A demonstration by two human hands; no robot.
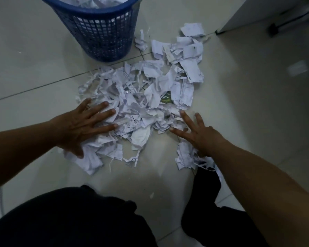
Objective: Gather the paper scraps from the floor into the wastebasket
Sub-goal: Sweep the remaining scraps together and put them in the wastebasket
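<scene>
A pile of torn white paper scraps (143, 97) lies spread over the pale tiled floor in the middle of the view. Beyond it, at the top left, stands a blue mesh wastebasket (103, 32) with white paper inside. My left hand (84, 125) lies flat with spread fingers on the pile's left edge. My right hand (198, 134) rests with straight, spread fingers on the pile's right edge. A smaller clump of scraps (185, 155) lies under and just behind my right wrist. Neither hand holds anything.
My dark-trousered knees (70, 220) fill the bottom of the view. A white cabinet or appliance (268, 11) stands at the top right with a dark foot (275, 29) beside it. Bare tiles stretch away on the left and right.
</scene>
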